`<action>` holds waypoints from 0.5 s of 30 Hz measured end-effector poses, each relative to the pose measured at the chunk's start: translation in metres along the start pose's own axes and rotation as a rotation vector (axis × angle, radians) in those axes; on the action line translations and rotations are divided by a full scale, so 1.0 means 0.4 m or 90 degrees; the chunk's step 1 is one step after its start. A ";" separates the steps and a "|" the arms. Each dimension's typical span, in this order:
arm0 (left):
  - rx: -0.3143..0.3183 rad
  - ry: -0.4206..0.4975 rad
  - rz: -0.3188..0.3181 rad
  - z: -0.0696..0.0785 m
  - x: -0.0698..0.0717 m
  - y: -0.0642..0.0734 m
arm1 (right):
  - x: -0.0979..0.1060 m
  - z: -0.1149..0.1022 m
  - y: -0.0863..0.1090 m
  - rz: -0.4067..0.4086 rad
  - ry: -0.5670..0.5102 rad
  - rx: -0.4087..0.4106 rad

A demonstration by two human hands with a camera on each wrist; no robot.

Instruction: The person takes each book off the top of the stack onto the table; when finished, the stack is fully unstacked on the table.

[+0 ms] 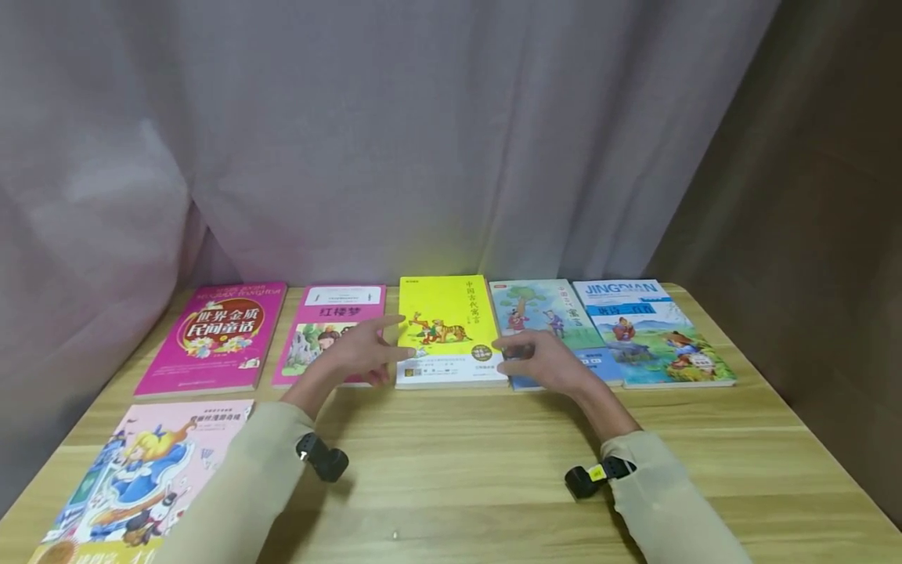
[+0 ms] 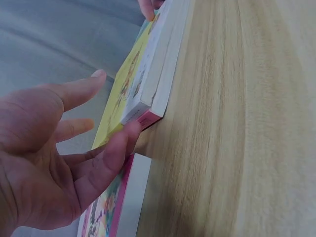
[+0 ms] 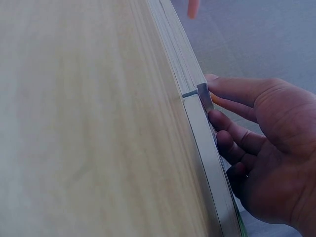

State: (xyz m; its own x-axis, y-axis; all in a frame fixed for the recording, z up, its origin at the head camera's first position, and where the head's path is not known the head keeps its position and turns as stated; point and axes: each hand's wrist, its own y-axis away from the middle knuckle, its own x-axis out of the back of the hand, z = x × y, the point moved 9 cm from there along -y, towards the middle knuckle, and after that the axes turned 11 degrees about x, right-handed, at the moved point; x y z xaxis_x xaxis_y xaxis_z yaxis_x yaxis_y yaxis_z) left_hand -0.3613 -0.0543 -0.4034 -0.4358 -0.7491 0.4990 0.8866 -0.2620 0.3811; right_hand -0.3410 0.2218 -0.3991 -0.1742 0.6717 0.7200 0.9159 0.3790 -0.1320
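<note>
A yellow book (image 1: pixel 442 321) with a tiger on its cover lies on top of another book, whose pink spine corner (image 2: pixel 149 118) shows in the left wrist view. At its left side is my left hand (image 1: pixel 358 350), fingers spread, thumb apart from the cover. Those lower fingers sit near the gap beside the pink book (image 1: pixel 331 325). My right hand (image 1: pixel 546 360) is at the yellow book's right edge, over the green and blue book (image 1: pixel 546 305). In the right wrist view its thumb (image 3: pixel 237 89) appears to touch the upper stack's corner; the other fingers bend loosely beside it.
Left in the row lies a magenta book (image 1: pixel 211 368); at the right end, a blue-and-white book (image 1: pixel 627 294). A pale pink book (image 1: pixel 218 435) lies near the front left, partly behind the left sleeve. Behind the wooden table (image 1: pixel 458 470) hangs a grey curtain (image 1: pixel 423 141).
</note>
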 end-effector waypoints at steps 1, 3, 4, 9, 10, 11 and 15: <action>0.003 -0.007 0.001 0.000 -0.003 -0.005 | -0.001 0.001 0.001 0.000 0.001 -0.002; 0.018 -0.024 0.010 -0.002 -0.009 -0.013 | -0.003 0.001 0.004 -0.001 0.000 -0.004; 0.022 -0.035 0.016 -0.002 -0.011 -0.016 | -0.004 0.001 0.005 -0.002 0.000 -0.004; 0.039 -0.108 0.055 0.004 -0.023 -0.024 | -0.006 -0.006 0.005 -0.007 0.004 0.008; 0.036 -0.125 0.063 0.008 -0.024 -0.024 | -0.005 -0.007 0.005 -0.007 0.004 0.008; 0.037 -0.138 0.071 0.010 -0.024 -0.023 | -0.004 -0.008 0.006 -0.008 0.005 0.008; 0.041 -0.160 0.080 0.017 -0.024 -0.022 | -0.001 -0.004 0.006 -0.008 0.003 -0.002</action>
State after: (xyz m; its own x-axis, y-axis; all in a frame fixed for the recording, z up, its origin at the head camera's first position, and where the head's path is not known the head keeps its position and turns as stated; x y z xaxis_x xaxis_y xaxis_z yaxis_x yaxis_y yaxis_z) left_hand -0.3661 -0.0409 -0.4063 -0.3546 -0.5963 0.7202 0.9282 -0.1315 0.3482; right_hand -0.3380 0.2215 -0.3984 -0.1839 0.6638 0.7249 0.9148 0.3854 -0.1209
